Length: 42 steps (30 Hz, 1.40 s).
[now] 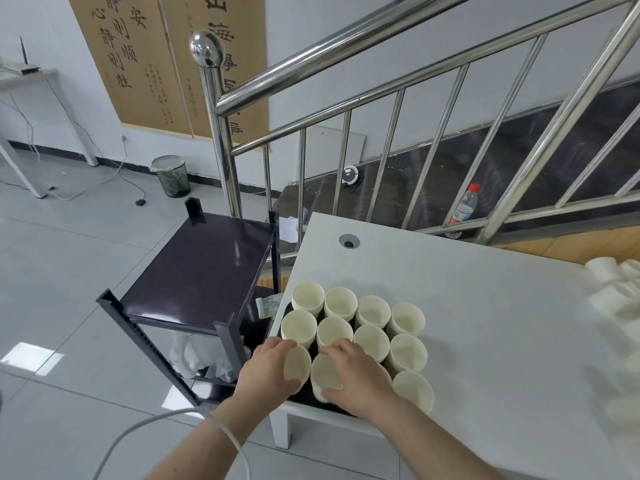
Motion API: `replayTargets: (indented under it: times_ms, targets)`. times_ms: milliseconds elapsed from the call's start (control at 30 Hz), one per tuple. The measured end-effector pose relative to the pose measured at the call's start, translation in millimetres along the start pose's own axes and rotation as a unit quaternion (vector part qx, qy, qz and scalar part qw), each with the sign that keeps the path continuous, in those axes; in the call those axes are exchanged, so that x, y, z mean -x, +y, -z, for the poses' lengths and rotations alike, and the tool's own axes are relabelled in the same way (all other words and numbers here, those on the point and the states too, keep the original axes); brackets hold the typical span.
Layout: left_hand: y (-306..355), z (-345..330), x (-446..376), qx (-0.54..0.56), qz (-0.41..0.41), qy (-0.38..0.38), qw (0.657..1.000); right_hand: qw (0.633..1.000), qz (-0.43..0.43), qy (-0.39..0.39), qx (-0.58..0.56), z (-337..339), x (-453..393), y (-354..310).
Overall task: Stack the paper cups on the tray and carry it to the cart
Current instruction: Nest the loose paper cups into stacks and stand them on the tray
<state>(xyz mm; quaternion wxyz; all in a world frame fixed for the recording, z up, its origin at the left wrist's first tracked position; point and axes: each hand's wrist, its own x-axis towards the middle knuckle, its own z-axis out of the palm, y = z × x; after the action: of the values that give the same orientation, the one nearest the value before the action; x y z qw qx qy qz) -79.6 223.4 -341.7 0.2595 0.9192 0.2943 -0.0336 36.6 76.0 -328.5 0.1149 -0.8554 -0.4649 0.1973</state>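
White paper cups (pixel 372 311) are packed in stacks on the dark tray (pixel 304 393), parked right at the table's (pixel 485 306) near-left corner. One stack is gripped by each hand (pixel 268 370) (pixel 358 377). The black cart (pixel 197 271) is just beside, top bare.

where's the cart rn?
Head view, left of centre: the dark cart stands on the floor against the left end of the white table, beside the tray of paper cups.

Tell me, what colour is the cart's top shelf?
The cart's top shelf is glossy black, seen best in the head view.
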Motion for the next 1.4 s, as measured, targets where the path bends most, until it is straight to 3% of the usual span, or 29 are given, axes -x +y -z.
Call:
replayTargets:
  times_ms: [367,567,767,1400]
  targets:
    - [5,1,3,-0.037,-0.003,0.020,0.999,1.000,0.010,0.012,-0.018,-5,-1,3]
    - [41,6,9,-0.010,-0.034,0.088,0.996,0.996,0.008,0.069,-0.056,15,20,15]
    - [116,-7,17,0.047,-0.112,0.123,0.985,0.989,-0.013,0.126,-0.070,52,76,63]
    - [408,-147,57,0.041,-0.264,0.012,0.964,0.953,-0.193,0.227,-0.044,124,314,304]
